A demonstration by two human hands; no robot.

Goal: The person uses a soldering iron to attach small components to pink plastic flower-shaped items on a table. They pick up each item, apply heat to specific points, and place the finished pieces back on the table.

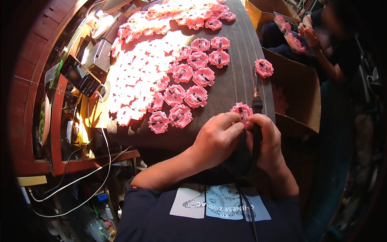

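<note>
Near the front edge of the table, my left hand (217, 139) is closed, pinching a pink plastic housing (242, 110) with dark parts set inside it. My right hand (267, 139) is closed around a soldering iron (257, 104), its black handle upright and its thin metal tip pointing away from me. The right thumb and fingertips also meet the near side of the housing; what lies between the fingertips is hidden. Beyond the iron's tip, a single similar pink housing (264, 68) lies by the table's right edge. To the left sit rows of pink housings (196, 96), many washed out by sunlight.
A dark cloth-covered table (238, 68) carries the housings. On the right stands an open cardboard box (302, 109) with pink pieces inside. Farther right, another person (336, 48) sits by clear trays (296, 42) of pink parts. A phone (80, 76) and white cables (107, 147) are on the left.
</note>
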